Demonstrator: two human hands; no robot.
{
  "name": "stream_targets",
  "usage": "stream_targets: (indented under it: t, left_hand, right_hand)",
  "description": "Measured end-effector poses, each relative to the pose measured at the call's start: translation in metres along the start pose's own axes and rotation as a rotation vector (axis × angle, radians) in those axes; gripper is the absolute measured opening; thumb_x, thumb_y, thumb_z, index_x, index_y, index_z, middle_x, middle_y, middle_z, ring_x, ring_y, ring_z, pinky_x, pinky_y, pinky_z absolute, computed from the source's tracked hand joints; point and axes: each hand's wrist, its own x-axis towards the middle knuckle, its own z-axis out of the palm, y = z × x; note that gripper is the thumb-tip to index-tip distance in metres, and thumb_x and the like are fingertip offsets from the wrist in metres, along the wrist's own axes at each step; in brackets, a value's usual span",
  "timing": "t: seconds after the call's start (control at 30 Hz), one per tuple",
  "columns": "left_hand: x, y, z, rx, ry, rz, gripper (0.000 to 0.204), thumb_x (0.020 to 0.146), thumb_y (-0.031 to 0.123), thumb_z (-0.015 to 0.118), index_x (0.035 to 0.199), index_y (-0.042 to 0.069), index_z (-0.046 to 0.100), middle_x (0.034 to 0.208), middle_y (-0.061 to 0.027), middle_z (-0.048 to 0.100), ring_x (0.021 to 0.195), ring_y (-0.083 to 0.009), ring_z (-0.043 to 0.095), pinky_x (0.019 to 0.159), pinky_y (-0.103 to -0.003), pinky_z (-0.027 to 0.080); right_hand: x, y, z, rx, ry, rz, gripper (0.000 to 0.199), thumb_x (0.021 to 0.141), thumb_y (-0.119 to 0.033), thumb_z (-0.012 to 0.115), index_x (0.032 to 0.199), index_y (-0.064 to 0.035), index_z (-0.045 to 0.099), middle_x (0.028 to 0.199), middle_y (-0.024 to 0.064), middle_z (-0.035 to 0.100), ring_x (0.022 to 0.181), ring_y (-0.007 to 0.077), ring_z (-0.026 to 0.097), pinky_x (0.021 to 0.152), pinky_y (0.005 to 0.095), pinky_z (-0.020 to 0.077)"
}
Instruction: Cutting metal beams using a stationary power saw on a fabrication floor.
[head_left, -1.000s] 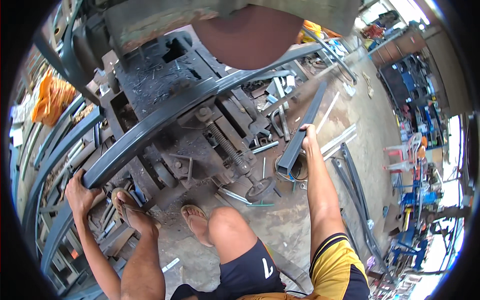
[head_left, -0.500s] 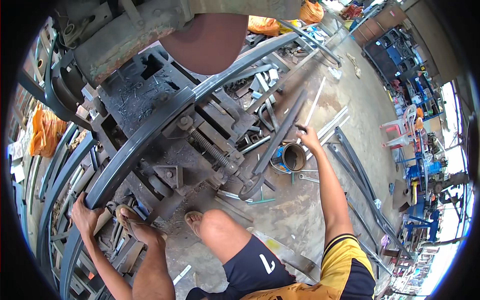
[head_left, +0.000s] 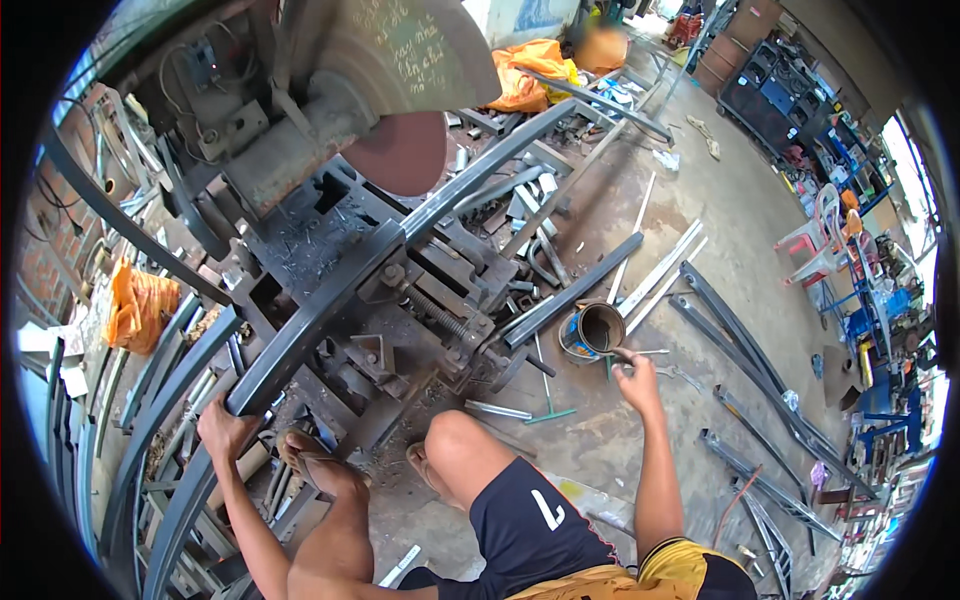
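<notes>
A long dark steel tube (head_left: 335, 300) lies across the bed of a cut-off saw (head_left: 275, 170), curving in view from lower left to upper right. My left hand (head_left: 226, 428) is wrapped round its near-left part. Above the tube, and apart from it, hangs the reddish-brown cutting disc (head_left: 400, 155), its upper part under a metal guard (head_left: 420, 55). My right hand (head_left: 637, 382) is raised beside an open can (head_left: 592, 330), fingers curled. Something small and dark shows at its fingertips; I cannot make out what. Left of the can are the saw's clamp screw (head_left: 435, 312) and handwheel (head_left: 512, 370).
Steel bars (head_left: 755, 370) lie on the floor at right, and more curved-looking tubes (head_left: 165, 410) at left. An orange sack (head_left: 140, 308) stands at left. Metal offcuts (head_left: 540, 205) are heaped behind the saw. A green T-shaped tool (head_left: 550, 416) lies near my foot.
My right hand has moved back toward me, from beyond the can to its near side. The view has shifted, showing more of the saw and its guard. My left hand keeps its grip.
</notes>
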Motion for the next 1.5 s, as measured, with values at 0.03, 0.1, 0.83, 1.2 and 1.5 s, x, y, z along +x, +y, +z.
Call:
stream_targets:
  t: [0.03, 0.1, 0.83, 1.2, 1.5]
  left_hand:
    - [-0.001, -0.005, 0.000, -0.006, 0.000, 0.014, 0.056, 0.053, 0.030, 0.081, 0.101, 0.003, 0.070, 0.089, -0.0234, 0.070, 0.088, -0.0402, 0.068, 0.081, -0.047, 0.052]
    - [0.002, -0.010, 0.001, -0.030, -0.007, 0.057, 0.057, 0.053, 0.031, 0.081, 0.101, 0.004, 0.070, 0.090, -0.0234, 0.070, 0.088, -0.0398, 0.068, 0.080, -0.047, 0.052]
    - [0.002, -0.021, 0.024, 0.008, -0.044, 0.096, 0.069, 0.058, 0.028, 0.085, 0.118, 0.003, 0.061, 0.118, -0.0221, 0.063, 0.111, -0.0389, 0.060, 0.094, -0.045, 0.048]
    - [-0.043, 0.095, -0.123, -0.250, -0.673, 0.343, 0.057, 0.085, 0.023, 0.073, 0.135, 0.004, 0.056, 0.126, -0.0157, 0.064, 0.113, -0.0255, 0.060, 0.102, -0.034, 0.044]
    - [-0.127, 0.181, -0.223, 0.106, -0.548, 0.570, 0.058, 0.088, 0.024, 0.071, 0.139, 0.006, 0.050, 0.130, -0.0203, 0.061, 0.122, -0.0349, 0.057, 0.104, -0.040, 0.043]
  right_hand:
    - [-0.010, -0.024, 0.003, -0.041, -0.033, 0.042, 0.037, 0.084, -0.012, 0.067, 0.120, -0.0079, 0.069, 0.114, 0.0136, 0.071, 0.103, 0.0275, 0.068, 0.091, 0.0376, 0.0509]
    - [-0.021, -0.049, 0.003, -0.074, -0.058, 0.084, 0.037, 0.084, -0.013, 0.067, 0.121, -0.0092, 0.069, 0.115, 0.0124, 0.071, 0.103, 0.0268, 0.068, 0.090, 0.0373, 0.0500]
    - [-0.051, -0.065, 0.024, 0.022, -0.165, -0.238, 0.033, 0.084, -0.016, 0.068, 0.117, -0.0101, 0.070, 0.110, 0.0165, 0.071, 0.104, 0.0328, 0.065, 0.096, 0.0494, 0.0434]
    - [-0.039, -0.059, 0.024, 0.173, -0.092, -0.247, 0.032, 0.084, -0.013, 0.068, 0.114, -0.0062, 0.071, 0.101, 0.0199, 0.072, 0.093, 0.0378, 0.068, 0.088, 0.0431, 0.0506]
    - [-0.043, -0.068, 0.018, 0.185, -0.131, -0.175, 0.030, 0.084, -0.013, 0.067, 0.114, -0.0058, 0.071, 0.096, 0.0219, 0.071, 0.088, 0.0395, 0.068, 0.085, 0.0445, 0.0521]
